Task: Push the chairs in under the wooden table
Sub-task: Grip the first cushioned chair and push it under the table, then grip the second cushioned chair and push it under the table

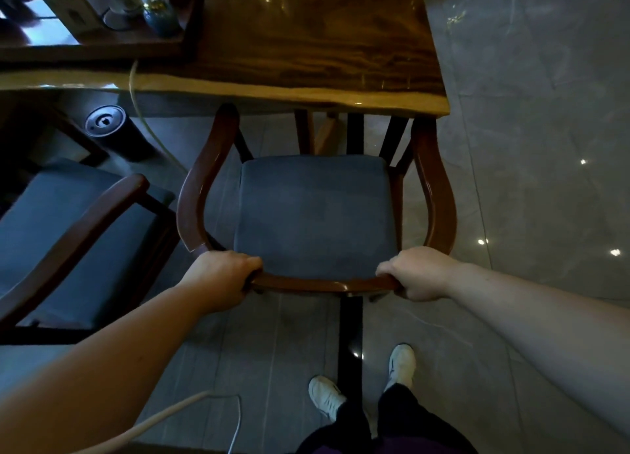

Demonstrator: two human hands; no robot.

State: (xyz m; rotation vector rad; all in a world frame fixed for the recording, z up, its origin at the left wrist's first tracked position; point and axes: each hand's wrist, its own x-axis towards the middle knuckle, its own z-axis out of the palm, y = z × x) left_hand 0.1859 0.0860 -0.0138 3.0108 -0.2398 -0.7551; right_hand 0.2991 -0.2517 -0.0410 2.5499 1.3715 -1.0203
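A dark wooden armchair (pixel 315 211) with a grey-blue seat cushion stands in front of me, facing the wooden table (pixel 306 54). Its armrest tips reach the table's front edge; most of the seat is still out from under the top. My left hand (pixel 223 276) grips the left end of the curved back rail. My right hand (pixel 417 273) grips the right end of the same rail. A second armchair (pixel 68 235) of the same kind stands to the left, turned at an angle and away from the table.
A dark tray (pixel 102 41) with a teapot, jars and a box sits on the table's left part. A black cylindrical device (pixel 109 129) stands on the floor under the table, with a pale cord running past it. Grey tiled floor lies to the right. My feet are behind the chair.
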